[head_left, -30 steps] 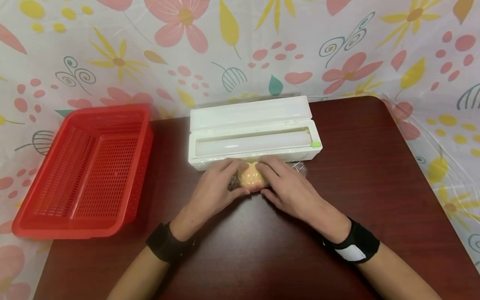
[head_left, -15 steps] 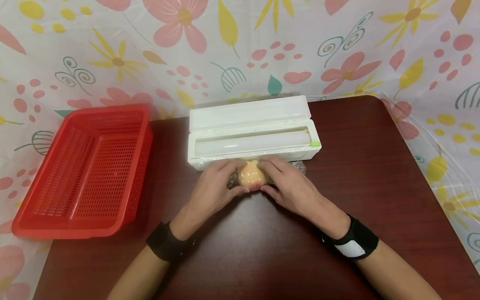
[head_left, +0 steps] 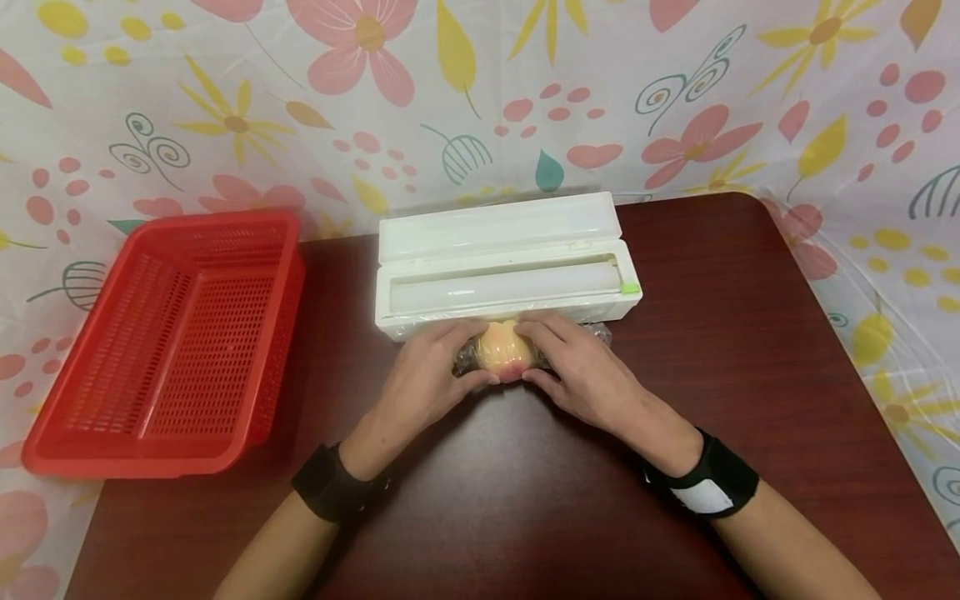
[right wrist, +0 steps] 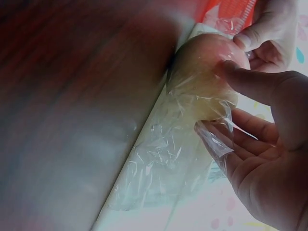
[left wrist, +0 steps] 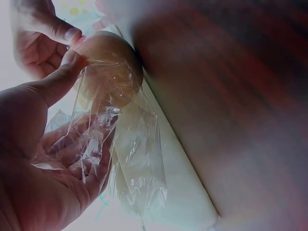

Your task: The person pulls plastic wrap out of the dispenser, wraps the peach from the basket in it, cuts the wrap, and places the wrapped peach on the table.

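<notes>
A yellow apple with a pink blush [head_left: 504, 352] sits at the front of an open white cling film box [head_left: 510, 287], with clear cling film [left wrist: 137, 159] around it. My left hand [head_left: 423, 367] holds its left side, thumb at the near edge and fingers at the far side. On the opposite side my right hand [head_left: 581, 371] holds it the same way. In both wrist views loose film spreads from the apple over the fingers and along the box. The apple's underside is hidden.
A red plastic basket [head_left: 258, 392] stands at the left of the dark wooden table [head_left: 480, 517]. Inside the box lies a white film roll [head_left: 502, 285], with a green slider [head_left: 630, 288] at the right end. Behind hangs a flowered cloth [head_left: 480, 92].
Both hands stay around the apple in nearly the same place. The apple has turned slightly, with more pink showing at its near side.
</notes>
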Tool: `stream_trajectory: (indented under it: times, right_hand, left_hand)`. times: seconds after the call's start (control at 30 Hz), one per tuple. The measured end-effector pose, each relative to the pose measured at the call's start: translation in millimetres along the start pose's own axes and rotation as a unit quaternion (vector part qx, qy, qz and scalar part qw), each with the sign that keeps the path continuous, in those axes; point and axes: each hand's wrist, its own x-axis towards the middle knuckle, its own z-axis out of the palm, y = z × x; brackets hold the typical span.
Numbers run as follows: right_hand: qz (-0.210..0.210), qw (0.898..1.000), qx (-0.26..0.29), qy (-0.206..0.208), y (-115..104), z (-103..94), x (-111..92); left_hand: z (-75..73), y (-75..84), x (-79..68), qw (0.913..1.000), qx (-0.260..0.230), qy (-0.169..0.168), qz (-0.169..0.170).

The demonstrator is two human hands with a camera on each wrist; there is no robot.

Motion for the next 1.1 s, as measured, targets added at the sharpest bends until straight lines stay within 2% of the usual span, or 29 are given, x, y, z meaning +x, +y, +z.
stream_trajectory:
  times: [0.3, 0.8, 1.1]
  right_hand:
    - [-0.002, 1.000, 0.005, 0.002, 1.6, 0.4, -0.6]
    - [0.012, 1.000, -0.001, -0.017, -1.7, -2.7, 0.4]
    - [0.020, 0.999, -0.004, -0.024, -2.1, -4.2, 0.5]
  left_hand:
    - [-1.4, -1.7, 0.6, 0.9999, -0.006, -0.012, 0.003]
    - [-2.3, -2.4, 1.0, 0.9991, -0.018, -0.033, -0.019]
    - [-2.1, -2.7, 1.5, 0.9991, -0.020, -0.034, -0.014]
